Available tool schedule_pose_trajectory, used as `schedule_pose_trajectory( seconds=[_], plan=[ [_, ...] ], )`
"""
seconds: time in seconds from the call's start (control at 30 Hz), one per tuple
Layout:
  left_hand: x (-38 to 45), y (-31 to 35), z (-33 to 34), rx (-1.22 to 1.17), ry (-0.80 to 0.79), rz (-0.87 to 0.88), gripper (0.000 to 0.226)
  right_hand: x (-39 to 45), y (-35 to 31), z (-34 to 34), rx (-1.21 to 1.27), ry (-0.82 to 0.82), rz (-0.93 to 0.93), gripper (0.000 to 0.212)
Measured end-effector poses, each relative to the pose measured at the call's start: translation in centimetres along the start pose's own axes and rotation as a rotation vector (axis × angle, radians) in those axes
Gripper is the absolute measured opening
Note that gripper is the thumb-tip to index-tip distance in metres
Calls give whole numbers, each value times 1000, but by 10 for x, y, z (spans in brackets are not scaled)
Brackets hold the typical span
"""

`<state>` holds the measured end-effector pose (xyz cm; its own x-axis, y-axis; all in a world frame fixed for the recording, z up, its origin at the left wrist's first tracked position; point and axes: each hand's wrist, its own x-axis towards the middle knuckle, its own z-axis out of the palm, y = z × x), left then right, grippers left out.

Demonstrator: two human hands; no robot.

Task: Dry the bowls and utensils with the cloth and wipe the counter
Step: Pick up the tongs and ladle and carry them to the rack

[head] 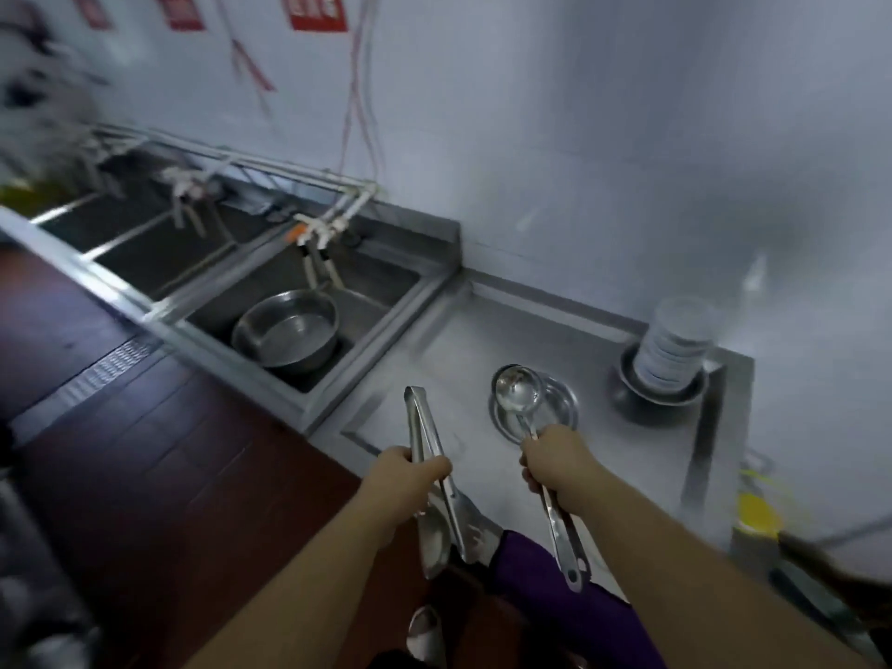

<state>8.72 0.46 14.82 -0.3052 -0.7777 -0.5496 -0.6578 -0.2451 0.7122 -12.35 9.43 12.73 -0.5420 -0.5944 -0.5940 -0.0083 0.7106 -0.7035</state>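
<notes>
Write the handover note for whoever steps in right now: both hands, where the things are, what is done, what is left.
Left hand: grips metal tongs with other utensils, above the counter's front edge.
Right hand: grips the ladle by its handle, its cup over a small metal dish on the counter.
Purple cloth lies at the counter's near edge.
White bowls stand stacked in a metal bowl at the back right.
A metal basin sits in the sink.
Done: cannot tell what is dried.
Left: dry the held utensils, wipe the counter.

Blurred wall signs, maybe posters; far sinks indistinct.
</notes>
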Motion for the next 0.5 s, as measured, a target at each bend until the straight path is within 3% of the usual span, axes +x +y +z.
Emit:
schedule_pose_trajectory(
  seconds=[0.37, 0.5],
  plan=[
    [-110, -118, -110, -353, 326, -146, 49, -105, -48, 132, -124, -294, -210, 18],
    [-162, -186, -151, -454, 421, -188, 40, -157, -52, 199, -192, -390, -251, 16]
  ],
)
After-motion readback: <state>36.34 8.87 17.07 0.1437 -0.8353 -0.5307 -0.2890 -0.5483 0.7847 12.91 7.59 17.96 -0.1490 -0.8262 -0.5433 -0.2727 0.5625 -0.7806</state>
